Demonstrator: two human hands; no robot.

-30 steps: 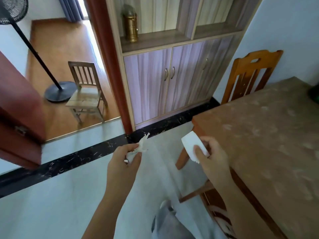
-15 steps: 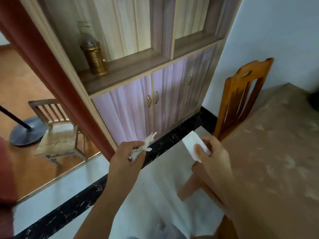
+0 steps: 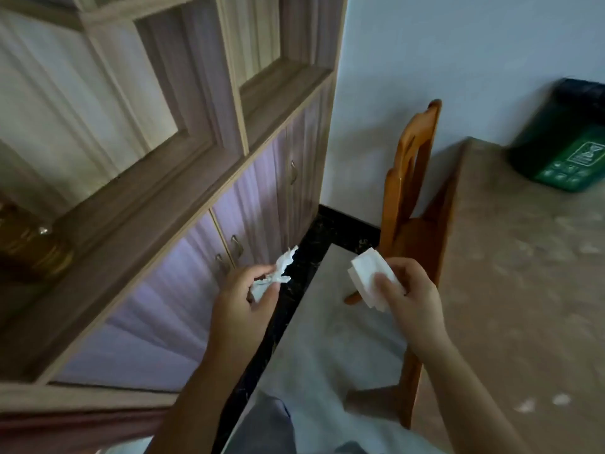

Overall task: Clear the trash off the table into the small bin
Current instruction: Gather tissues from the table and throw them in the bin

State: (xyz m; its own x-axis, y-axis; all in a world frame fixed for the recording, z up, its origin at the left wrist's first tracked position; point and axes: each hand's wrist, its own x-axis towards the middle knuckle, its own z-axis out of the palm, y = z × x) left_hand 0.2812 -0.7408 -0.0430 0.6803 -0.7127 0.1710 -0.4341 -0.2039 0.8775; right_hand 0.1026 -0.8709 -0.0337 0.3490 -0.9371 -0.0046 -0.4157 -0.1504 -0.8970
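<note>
My left hand point(image 3: 244, 298) is closed around a crumpled white tissue point(image 3: 281, 268), held in the air over the floor in front of the cabinet. My right hand point(image 3: 411, 296) grips a folded white paper napkin point(image 3: 368, 276) between thumb and fingers, just left of the table's near corner. A small dark green bin point(image 3: 566, 145) stands on the brown table point(image 3: 523, 290) at its far right, against the wall, well beyond both hands. Its opening cannot be seen from here.
A wooden chair point(image 3: 411, 178) is tucked at the table's left end, between my right hand and the bin. A tall wood cabinet point(image 3: 203, 178) with purple doors fills the left. A brass jar point(image 3: 29, 247) sits on its shelf. Pale floor lies below.
The view has swung right: the doorway, fan and far chair left the frame and the green bin came into sight. Both hands keep the same grip on their papers.
</note>
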